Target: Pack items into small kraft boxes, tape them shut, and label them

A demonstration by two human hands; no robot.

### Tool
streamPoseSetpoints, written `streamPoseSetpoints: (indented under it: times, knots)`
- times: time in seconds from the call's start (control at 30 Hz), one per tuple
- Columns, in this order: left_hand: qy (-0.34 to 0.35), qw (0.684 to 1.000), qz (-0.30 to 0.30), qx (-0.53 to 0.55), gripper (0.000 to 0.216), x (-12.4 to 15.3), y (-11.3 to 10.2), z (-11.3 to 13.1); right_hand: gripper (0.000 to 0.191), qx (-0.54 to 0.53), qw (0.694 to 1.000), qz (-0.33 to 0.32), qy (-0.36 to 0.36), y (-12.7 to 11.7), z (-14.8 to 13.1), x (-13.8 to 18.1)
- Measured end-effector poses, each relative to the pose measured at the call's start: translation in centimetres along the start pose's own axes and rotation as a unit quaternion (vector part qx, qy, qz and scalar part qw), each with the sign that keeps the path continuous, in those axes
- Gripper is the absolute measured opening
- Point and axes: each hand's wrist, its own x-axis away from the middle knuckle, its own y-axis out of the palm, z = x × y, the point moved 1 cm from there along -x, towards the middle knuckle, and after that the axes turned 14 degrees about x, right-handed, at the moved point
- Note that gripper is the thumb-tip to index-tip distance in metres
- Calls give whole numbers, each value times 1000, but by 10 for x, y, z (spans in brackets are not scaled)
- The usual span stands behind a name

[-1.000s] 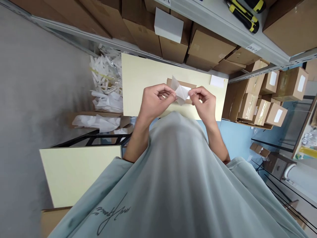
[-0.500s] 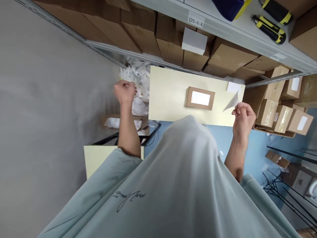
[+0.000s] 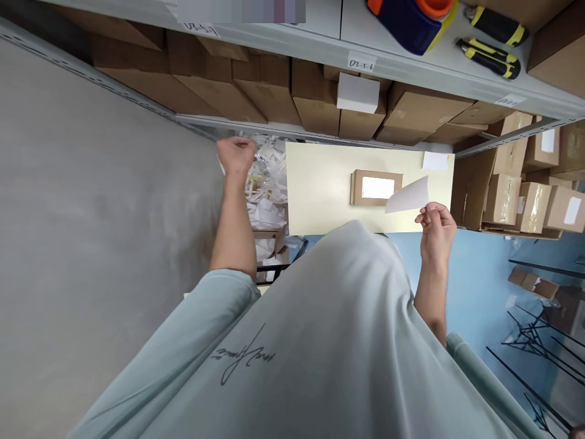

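Note:
My right hand (image 3: pixel 437 230) pinches one corner of a white paper label (image 3: pixel 410 194). The label curls slightly and overlaps the right end of a small brown cardboard box (image 3: pixel 356 189) from my viewpoint; whether they touch I cannot tell. That box lies on a cream table (image 3: pixel 317 195) and bears a white label (image 3: pixel 378 187) on top. My left hand (image 3: pixel 236 155) is closed in the air left of the table, near a heap of white scraps (image 3: pixel 269 164). A pale sliver shows beside its fingers, too small to name.
Another white paper (image 3: pixel 435 161) lies at the table's far right corner. Behind it stands a metal shelf (image 3: pixel 301 39) with cardboard boxes (image 3: pixel 315 100), a tape dispenser (image 3: pixel 411 24) and utility knives (image 3: pixel 489 58). More boxes (image 3: pixel 507 189) are stacked on the right; a grey wall (image 3: pixel 114 201) is on the left.
My right hand has moved left with the label, bringing it over the box's right end in view. My left hand has risen slightly and stays closed. The camera view has shifted.

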Motion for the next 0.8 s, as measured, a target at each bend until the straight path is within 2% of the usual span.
streamPoseSetpoints:
  times: [0.03, 0.07, 0.17, 0.27, 0.33, 0.4, 0.5, 0.63, 0.8]
  knots:
    - [-13, 997, 80, -8, 58, 5, 18, -5, 23, 0, 1000, -6, -1, 1, -1, -2]
    - [-19, 991, 132, -12, 54, 13, 39, -7, 22, 1, 1000, -13, -3, 1, -2, -4]
    - [-38, 990, 124, 58, 46, 48, 109, 4, 22, 13, 999, -32, -20, 3, -6, -13]
    - [-45, 989, 83, 115, 40, 89, 169, 38, 28, 32, 997, -55, -46, 3, -8, -27]
    - [-50, 989, 70, 123, 37, 112, 200, 63, 31, 39, 995, -75, -59, 1, -8, -37]
    - [-49, 989, 60, 126, 32, 129, 223, 83, 34, 42, 992, -96, -68, -3, -6, -48]
    - [-43, 990, 53, 127, 25, 143, 250, 99, 37, 44, 989, -120, -73, -10, -2, -62]
    - [-42, 990, 55, 121, 21, 149, 281, 105, 38, 34, 988, -136, -63, -20, 2, -77]
    - [-41, 991, 56, 115, 24, 146, 313, 101, 38, 11, 986, -157, -57, -30, 8, -95]
